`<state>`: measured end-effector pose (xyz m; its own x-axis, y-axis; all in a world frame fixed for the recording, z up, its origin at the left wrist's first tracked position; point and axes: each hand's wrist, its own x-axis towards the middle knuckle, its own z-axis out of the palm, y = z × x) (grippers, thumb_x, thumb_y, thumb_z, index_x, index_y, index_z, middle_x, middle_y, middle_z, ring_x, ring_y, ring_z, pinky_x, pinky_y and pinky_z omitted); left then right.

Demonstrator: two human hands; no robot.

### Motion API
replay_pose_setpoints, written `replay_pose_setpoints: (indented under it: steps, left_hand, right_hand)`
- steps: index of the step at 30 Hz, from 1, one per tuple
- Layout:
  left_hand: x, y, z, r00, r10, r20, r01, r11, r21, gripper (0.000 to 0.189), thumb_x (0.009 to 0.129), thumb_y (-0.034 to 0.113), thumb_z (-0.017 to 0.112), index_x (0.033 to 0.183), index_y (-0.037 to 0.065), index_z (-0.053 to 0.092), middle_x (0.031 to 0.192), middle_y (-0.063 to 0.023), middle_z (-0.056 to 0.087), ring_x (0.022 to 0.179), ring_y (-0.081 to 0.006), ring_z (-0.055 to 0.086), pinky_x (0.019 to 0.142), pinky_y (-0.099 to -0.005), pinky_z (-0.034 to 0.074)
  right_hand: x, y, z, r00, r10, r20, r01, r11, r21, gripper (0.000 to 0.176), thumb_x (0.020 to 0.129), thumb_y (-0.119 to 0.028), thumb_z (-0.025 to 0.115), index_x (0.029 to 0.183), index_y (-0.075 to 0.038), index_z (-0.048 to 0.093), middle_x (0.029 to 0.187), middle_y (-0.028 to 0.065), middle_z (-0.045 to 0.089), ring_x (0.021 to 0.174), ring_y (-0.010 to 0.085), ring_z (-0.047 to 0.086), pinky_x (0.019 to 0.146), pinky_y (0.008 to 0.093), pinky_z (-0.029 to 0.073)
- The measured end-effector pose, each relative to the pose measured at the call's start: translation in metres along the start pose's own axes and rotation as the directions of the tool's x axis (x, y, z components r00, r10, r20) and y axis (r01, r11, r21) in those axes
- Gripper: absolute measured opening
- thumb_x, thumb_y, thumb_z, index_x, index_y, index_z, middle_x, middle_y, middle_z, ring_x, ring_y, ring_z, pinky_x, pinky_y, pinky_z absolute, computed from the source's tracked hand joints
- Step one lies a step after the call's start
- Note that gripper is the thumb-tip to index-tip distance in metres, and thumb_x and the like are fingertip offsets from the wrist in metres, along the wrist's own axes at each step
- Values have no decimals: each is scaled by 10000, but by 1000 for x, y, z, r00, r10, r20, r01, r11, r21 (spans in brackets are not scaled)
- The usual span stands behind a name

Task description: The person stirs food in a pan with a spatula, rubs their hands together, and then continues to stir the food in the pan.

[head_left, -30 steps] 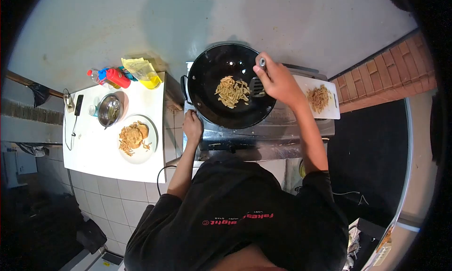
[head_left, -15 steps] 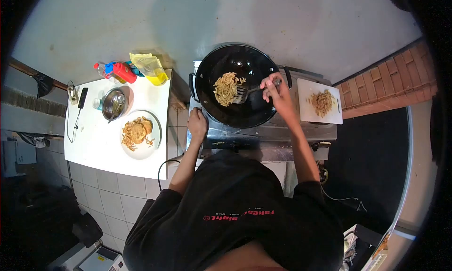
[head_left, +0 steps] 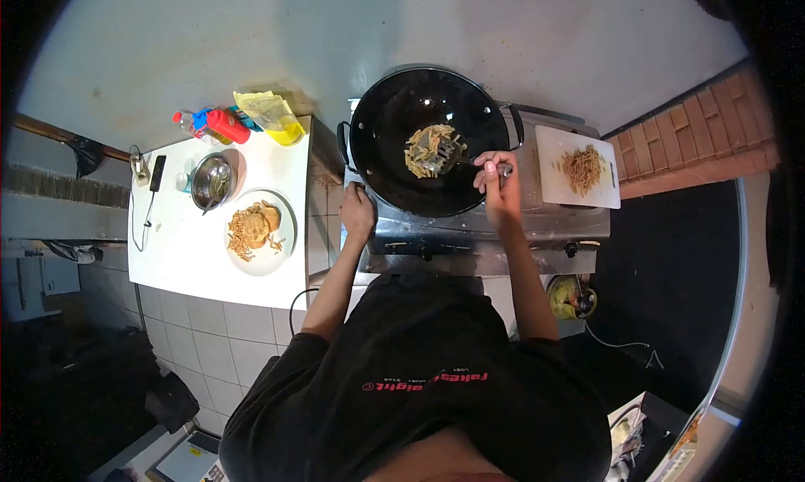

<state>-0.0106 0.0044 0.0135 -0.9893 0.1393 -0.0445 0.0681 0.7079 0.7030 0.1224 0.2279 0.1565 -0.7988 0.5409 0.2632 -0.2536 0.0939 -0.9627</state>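
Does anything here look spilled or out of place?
Nothing stands out. Food lies inside the wok, on the plate and the cutting board. The right hand holds the spatula; the left hand rests beside the wok.

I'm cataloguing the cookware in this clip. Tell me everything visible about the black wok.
The wok is round, deep and black, apparently metal, with a small loop handle on each side. It sits level on the steel stove. A heap of pale food strips lies near its middle, and the slotted spatula held in the right hand rests among them. The left hand lies by its near rim; contact is unclear.
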Motion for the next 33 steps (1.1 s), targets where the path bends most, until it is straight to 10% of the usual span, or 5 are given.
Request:
replay_pose_setpoints:
  steps: [5,14,17,24,33]
  left_hand:
    - [2,-4,-10,999,20,37,-22,998,66,285,985,246,408,1107,50,576,1068,-197,665,1010,-397,624,888,-518,442]
    - [-33,19,-127,649,105,754,-163,987,3,337,1031,300,462,1036,3,622,702,-137,661,617,-227,669,616,-358,499]
    - [-72,92,-151,488,285,825,-92,957,-276,235,1057,151,402,1061,81,626,613,16,481,545,-65,455,531,-230,384]
    - [-177,180,-74,614,438,656,383,562,-733,377,1051,318,451,1353,94,429,1073,-98,629,825,-148,625,777,-264,494]
    - [-402,185,-6,-189,547,815,804,563,-191,628,1035,535,292,1513,127,305,1531,-127,363,1411,-299,347,1161,-451,276]
  right_hand:
    - [-16,-3,-6,968,-212,-133,69,738,-671,146,1006,-152,547,1138,-95,525,993,52,535,685,79,499,613,223,404]
    - [-67,4,-24,956,187,-226,-265,881,-391,323,968,-214,624,1239,-92,497,801,13,575,648,97,508,589,256,424]
    - [-82,-35,-34,942,188,-279,-323,736,-595,432,979,-257,565,1320,-26,436,1128,278,556,970,426,593,868,468,474]
    - [-187,-132,-65,976,-169,-139,10,668,-744,461,938,-239,601,1351,-69,487,1335,246,475,1235,444,461,1042,490,385]
    - [-389,-133,-104,953,-295,-72,137,629,-765,661,830,-419,612,1453,-255,464,1583,121,293,1445,355,284,1163,572,151]
